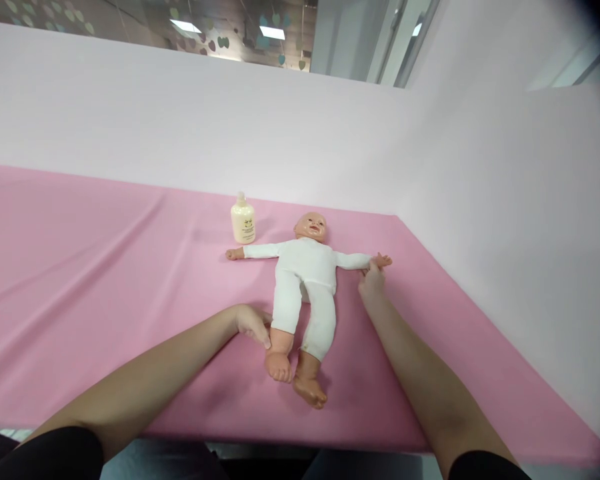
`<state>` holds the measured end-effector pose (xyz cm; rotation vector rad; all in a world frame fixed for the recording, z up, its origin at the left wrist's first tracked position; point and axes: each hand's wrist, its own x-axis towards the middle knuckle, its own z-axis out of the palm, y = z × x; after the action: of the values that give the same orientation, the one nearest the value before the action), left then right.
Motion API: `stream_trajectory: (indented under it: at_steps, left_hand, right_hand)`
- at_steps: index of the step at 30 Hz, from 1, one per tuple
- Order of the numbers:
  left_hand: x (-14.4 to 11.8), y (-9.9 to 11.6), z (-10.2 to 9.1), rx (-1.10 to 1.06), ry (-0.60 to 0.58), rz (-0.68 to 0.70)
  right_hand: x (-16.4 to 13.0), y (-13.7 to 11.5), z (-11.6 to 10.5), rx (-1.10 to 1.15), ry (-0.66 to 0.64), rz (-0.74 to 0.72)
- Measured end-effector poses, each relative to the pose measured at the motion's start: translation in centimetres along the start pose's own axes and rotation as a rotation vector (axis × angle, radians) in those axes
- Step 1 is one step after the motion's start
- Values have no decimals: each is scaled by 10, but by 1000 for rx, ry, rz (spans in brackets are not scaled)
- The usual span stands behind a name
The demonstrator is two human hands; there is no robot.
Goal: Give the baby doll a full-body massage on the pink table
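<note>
Left of the left hand [253, 325], open pink cloth [80, 267] is found. Between both hands the way is blocked by the doll [307, 280]. Beyond the left hand a bottle [243, 220] stands; the right hand [371, 283] is hemmed by the white wall [505, 220] to its right.

We stretch both bare forearms forward; our left hand [253, 325] curls loosely, thumb out, while our right hand [371, 281] reaches farther, fingers pinched together.

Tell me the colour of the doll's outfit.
White, a one-piece suit on the doll, clearest in the head view against the pink cloth.
</note>
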<state>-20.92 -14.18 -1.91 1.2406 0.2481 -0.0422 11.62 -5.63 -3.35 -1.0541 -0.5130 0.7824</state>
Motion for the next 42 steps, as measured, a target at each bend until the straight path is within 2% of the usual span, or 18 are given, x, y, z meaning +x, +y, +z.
stream_trajectory:
  at_steps: [2, 4, 7, 9, 11, 13, 15, 17, 23, 27, 30, 33, 36, 39, 42]
  left_hand:
    - [-1, 2, 1, 6, -75, -90]
    - [-1, 4, 2, -12, -71, -99]
    - [-1, 6, 3, -86, -86, -26]
    - [0, 6, 2, -159, -99, 94]
    - [2, 6, -1, -254, -45, 265]
    - [4, 7, -3, -368, 79, 385]
    - [6, 10, -3, -470, 224, 422]
    - [8, 11, -2, -534, 310, 428]
    - [14, 10, -1, -592, 306, 478]
    - [16, 10, -1, -581, 309, 468]
    - [17, 10, 1, -538, 296, 446]
    - [15, 10, 3, -493, 283, 403]
    - [11, 9, 5, -416, 229, 332]
    - [7, 7, 5, -322, 85, 226]
    - [3, 5, 7, -241, -13, 78]
  right_hand:
    - [4, 5, -3, 27, -15, 18]
    - [4, 8, -3, 27, -43, -11]
    - [-2, 5, 0, -31, -54, -72]
    - [-10, 0, 5, -80, -68, -148]
    - [-20, -7, 11, -118, -110, -286]
    - [-32, -12, 19, -159, -180, -483]
    - [-45, -15, 25, -205, -263, -608]
    - [-57, -15, 29, -317, -368, -677]
    - [-72, -7, 26, -678, -641, -1003]
    - [-72, -8, 24, -809, -730, -1119]
    - [-71, -9, 24, -822, -750, -1123]
    - [-68, -9, 23, -749, -698, -1062]
    - [-61, -9, 23, -604, -583, -881]
    - [-49, -11, 22, -392, -466, -667]
    - [-35, -12, 18, -233, -356, -577]
